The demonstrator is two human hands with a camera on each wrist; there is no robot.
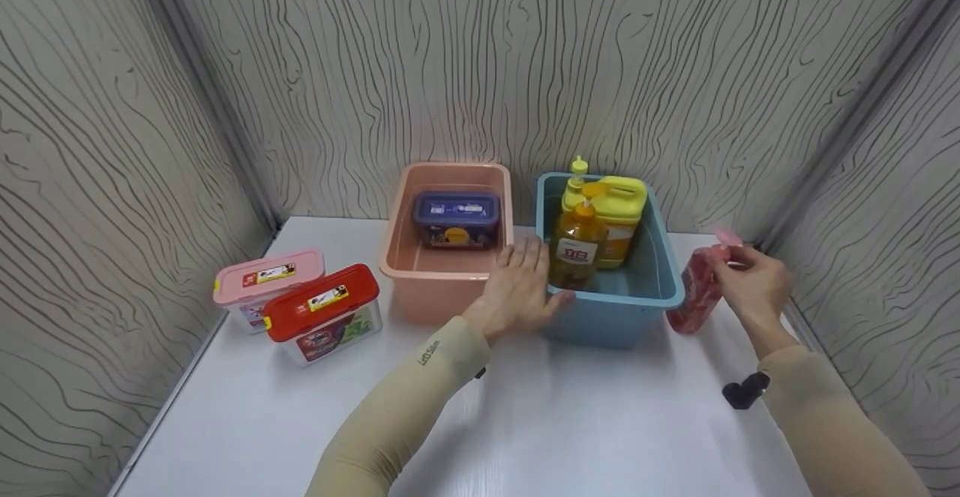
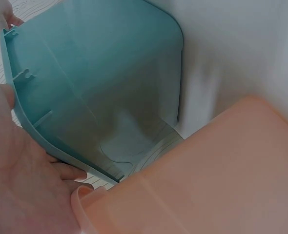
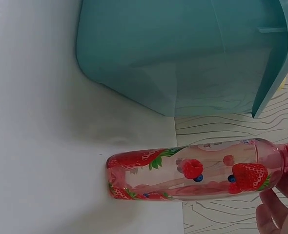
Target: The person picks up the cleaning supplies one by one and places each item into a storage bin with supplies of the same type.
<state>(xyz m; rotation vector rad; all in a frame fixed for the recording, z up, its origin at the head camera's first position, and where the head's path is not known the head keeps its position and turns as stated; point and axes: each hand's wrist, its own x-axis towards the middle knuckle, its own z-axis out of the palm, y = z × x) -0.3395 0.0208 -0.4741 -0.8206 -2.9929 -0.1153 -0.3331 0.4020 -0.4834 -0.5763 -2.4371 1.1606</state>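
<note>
My right hand point(image 1: 754, 283) pinches the neck of a clear pink bottle point(image 3: 197, 170) printed with strawberries and other berries. A pink top point(image 1: 726, 238) sticks up above my fingers, and the bottle leans beside the right wall of the blue bin point(image 1: 671, 257). My left hand point(image 1: 517, 287) lies flat with straight fingers on the blue bin's near left rim, between it and the pink bin point(image 1: 427, 276). In the blue bin stand an amber pump bottle point(image 1: 576, 253) with an orange pump and a yellow jug point(image 1: 622, 216) with a handle.
Inside the pink bin sits a box with a dark blue lid point(image 1: 457, 210). At the left are two clear boxes, one with a pink lid point(image 1: 259, 278), the other with a red lid point(image 1: 319, 303). Wood-patterned panels point(image 1: 480, 62) enclose the white table point(image 1: 525, 422) behind and at the sides.
</note>
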